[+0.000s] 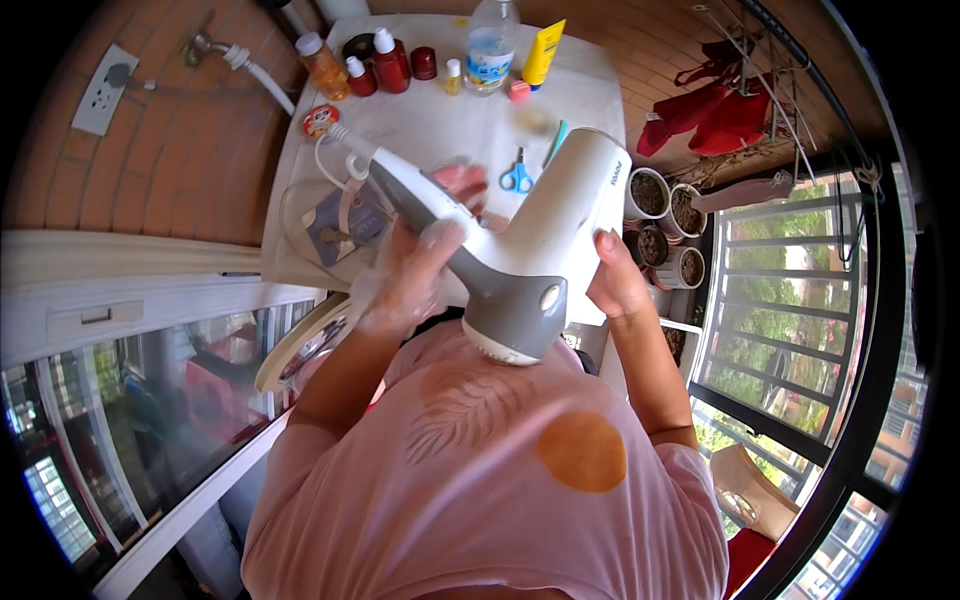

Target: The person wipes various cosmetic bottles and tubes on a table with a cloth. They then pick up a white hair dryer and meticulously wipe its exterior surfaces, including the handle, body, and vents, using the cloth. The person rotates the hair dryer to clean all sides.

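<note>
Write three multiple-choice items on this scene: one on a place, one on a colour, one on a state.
1. Where do the scissors lie?
A. on the table
B. on the floor
C. in a pot

2. What colour are their handles?
A. red
B. blue
C. yellow

3. How is the hair dryer held?
A. left hand only
B. both hands
C. it lies free

Key: 1 A, they rest on the white table. 2 B, the loops are blue. 3 B, the left hand grips the handle and the right hand steadies the body.
</note>
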`<state>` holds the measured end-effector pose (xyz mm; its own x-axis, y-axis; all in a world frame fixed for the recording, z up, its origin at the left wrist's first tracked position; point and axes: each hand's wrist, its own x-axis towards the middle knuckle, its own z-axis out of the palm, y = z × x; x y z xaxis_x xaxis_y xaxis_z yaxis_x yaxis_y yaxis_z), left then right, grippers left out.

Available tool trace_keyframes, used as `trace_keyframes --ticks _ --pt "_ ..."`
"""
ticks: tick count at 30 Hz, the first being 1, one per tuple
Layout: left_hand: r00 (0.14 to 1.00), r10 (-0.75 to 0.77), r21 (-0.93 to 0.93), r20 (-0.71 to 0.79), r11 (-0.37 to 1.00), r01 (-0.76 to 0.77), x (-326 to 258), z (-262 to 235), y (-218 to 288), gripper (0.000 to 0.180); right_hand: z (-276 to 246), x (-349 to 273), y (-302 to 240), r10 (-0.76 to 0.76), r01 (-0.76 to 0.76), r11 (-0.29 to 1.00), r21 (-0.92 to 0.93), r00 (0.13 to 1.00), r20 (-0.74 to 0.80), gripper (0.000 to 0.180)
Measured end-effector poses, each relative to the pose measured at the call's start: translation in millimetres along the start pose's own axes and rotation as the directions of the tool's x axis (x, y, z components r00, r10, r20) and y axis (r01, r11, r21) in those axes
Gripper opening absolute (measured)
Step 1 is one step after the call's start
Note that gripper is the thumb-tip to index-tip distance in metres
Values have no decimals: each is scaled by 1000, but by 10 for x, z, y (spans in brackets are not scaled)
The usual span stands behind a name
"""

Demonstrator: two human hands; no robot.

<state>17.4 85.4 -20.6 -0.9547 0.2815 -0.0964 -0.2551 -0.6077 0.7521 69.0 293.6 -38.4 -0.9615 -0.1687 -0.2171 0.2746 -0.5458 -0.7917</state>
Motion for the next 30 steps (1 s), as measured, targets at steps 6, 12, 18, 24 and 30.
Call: trace_keyframes --ticks 6,12,18,24,30 --pt "989 -123 -149 -80 983 110 35 229 255 34 -12 86 -44 109 -79 933 351 992 -66 51" --pt "997 -76 -161 18 984 78 127 175 265 49 -94 -74 -411 -179 229 966 122 928 -326 29" --pt "997 -68 -113 27 991 71 211 127 161 66 419 -167 -489 -248 239 969 -65 943 -223 27" --pt "986 -7 -89 167 996 22 187 177 230 69 624 -72 -426 -605 411 199 -890 766 218 28" --pt "925 90 -137 369 990 -41 195 74 184 73 498 -78 -486 -576 384 -7 -923 753 318 30"
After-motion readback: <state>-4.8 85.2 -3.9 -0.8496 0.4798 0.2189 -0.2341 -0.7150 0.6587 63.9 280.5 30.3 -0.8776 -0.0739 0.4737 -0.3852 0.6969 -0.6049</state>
